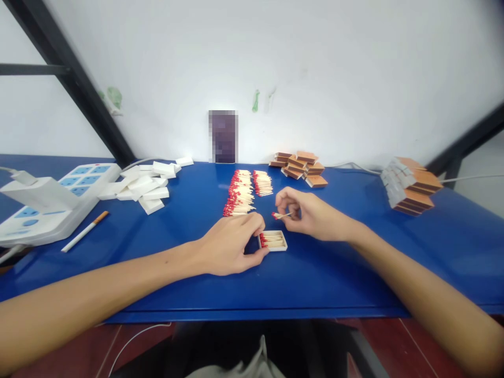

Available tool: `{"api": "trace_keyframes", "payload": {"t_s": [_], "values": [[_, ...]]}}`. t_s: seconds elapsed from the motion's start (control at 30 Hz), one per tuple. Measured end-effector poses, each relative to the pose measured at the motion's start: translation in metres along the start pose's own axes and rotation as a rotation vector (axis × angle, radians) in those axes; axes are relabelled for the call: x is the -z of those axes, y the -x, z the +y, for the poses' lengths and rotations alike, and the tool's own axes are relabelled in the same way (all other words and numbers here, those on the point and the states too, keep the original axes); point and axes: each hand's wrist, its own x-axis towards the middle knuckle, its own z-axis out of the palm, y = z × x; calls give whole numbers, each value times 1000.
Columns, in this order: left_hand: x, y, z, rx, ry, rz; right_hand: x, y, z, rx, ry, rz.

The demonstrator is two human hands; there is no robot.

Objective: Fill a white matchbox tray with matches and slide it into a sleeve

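Observation:
My left hand [232, 244] grips the left end of a small white matchbox tray [286, 242] lying on the blue table. Red-tipped matches [274, 240] lie side by side in the tray, heads toward the left. Just above and to the right of it, my right hand [305, 212] pinches a few matches [281, 215], their red heads also facing left. Beyond my left hand, a long pile of loose matches [240, 193] spreads over the table, with a smaller bunch of matches [262, 183] beside it.
White trays [142, 184] are heaped at the left, near a cigarette [84, 231] and a power strip [81, 189]. Orange-brown matchbox sleeves [301, 167] are piled at the back. Stacked matchboxes [411, 186] stand at the right. A pixelated dark rectangle [224, 136] leans by the wall.

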Motion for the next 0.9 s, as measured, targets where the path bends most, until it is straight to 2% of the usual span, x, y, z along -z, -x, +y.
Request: {"api": "trace_keyframes", "payload": {"t_s": [0.33,0.57,0.9], "values": [[1,0,-1,16,-12,21,-8,4,-20,27,-84,-196],[-1,-1,1,-6,-29,33,-9,5,-22,47,-127,-227],[-1,1,-1,-28,-13,32,-8,4,-21,12,-103,-187]]}}
